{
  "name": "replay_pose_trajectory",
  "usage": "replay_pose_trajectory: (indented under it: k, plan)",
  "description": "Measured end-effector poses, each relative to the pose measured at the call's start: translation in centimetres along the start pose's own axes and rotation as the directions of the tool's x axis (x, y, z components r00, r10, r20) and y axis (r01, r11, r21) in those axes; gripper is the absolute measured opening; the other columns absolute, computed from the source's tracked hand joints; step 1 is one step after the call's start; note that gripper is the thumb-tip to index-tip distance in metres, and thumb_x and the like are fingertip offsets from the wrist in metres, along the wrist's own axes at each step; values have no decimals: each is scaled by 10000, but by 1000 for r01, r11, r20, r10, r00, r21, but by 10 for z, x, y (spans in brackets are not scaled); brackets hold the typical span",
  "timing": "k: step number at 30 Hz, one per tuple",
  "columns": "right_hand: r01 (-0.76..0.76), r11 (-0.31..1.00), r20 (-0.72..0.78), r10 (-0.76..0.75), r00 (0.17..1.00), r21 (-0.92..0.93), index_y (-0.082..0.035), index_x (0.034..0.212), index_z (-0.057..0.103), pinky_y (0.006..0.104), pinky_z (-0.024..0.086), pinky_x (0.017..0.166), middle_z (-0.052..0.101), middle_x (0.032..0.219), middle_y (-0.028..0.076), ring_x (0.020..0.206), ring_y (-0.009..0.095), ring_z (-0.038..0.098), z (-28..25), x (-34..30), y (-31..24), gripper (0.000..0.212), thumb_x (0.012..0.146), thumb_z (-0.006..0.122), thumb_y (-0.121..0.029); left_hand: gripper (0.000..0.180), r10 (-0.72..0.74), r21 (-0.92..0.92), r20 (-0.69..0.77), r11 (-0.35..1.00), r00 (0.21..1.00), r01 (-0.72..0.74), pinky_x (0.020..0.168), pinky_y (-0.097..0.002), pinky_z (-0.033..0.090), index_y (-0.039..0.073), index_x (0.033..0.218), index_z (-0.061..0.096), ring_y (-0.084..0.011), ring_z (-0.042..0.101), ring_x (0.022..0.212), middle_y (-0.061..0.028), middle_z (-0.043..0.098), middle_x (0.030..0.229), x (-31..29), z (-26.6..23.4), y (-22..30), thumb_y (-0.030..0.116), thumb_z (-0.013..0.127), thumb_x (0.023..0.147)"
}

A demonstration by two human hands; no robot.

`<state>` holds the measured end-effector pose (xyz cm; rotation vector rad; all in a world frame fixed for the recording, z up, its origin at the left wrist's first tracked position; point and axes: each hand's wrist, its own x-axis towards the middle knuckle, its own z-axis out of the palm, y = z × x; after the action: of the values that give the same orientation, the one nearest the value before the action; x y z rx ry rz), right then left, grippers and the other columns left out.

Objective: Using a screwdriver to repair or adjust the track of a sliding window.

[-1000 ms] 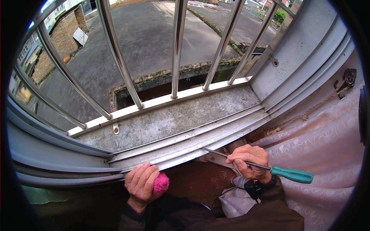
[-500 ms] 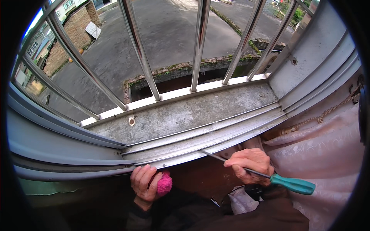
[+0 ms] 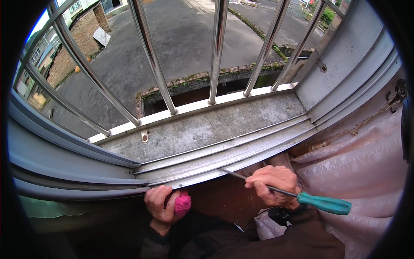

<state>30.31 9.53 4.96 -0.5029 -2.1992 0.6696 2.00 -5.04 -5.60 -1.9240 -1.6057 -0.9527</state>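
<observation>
My right hand [image 3: 276, 183] is closed around the metal shaft of a screwdriver [image 3: 325, 203]. Its teal handle sticks out behind the fist to the right, and its tip meets the near edge of the metal window track [image 3: 258, 147]. In my left hand [image 3: 159, 209] is a fuzzy pink cloth [image 3: 183, 203], bunched against the thumb side. The left fingertips rest at the near edge of the track, beside the sliding window frame [image 3: 86, 190]. Dirt specks show along the track grooves.
Past the track lies a stained concrete sill [image 3: 207, 129], bounded by upright steel bars [image 3: 217, 52] set in a white rail. A pale pink curtain [image 3: 362, 168] hangs close to my right hand. The grey side frame [image 3: 349, 69] closes off the right.
The whole view has shifted slightly left. Both hands keep their grips, and the screwdriver tip stays at nearly the same spot on the track's edge.
</observation>
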Motion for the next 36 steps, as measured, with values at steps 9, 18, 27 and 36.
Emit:
replay_pose_trajectory:
  k: [9,18,27,36]
  plan:
    - [-53,987,-103,37,994,-155,-21,906,734,287,563,574,726,786,76,664,192,718,-32,-22,1,80,876,662,-2,244,-7,55,24,998,1000,6,884,-475,464,92,912,668,-305,605,1020,-110,608,1111,10,1,6,227,786,746]
    - [34,992,-2,-34,999,-123,-3,901,728,295,558,545,707,778,92,630,201,701,-31,-7,3,58,870,681,-17,276,-61,76,69,996,996,56,925,-468,440,84,918,688,-284,581,1044,-93,623,1111,9,1,11,340,745,830]
    - [-15,998,8,15,1000,-65,-26,923,738,304,578,597,733,785,62,674,201,722,-18,-11,0,84,898,658,-31,262,-32,106,29,994,999,29,908,-470,438,93,888,678,-284,581,1027,-95,613,1092,8,3,10,336,749,819]
    - [-16,980,-2,16,1000,-197,-36,902,728,315,567,592,726,792,70,672,203,712,-42,-19,9,80,874,654,-22,274,-48,110,47,993,998,43,905,-487,442,89,893,677,-291,585,1019,-105,608,1092,8,2,12,346,745,824]
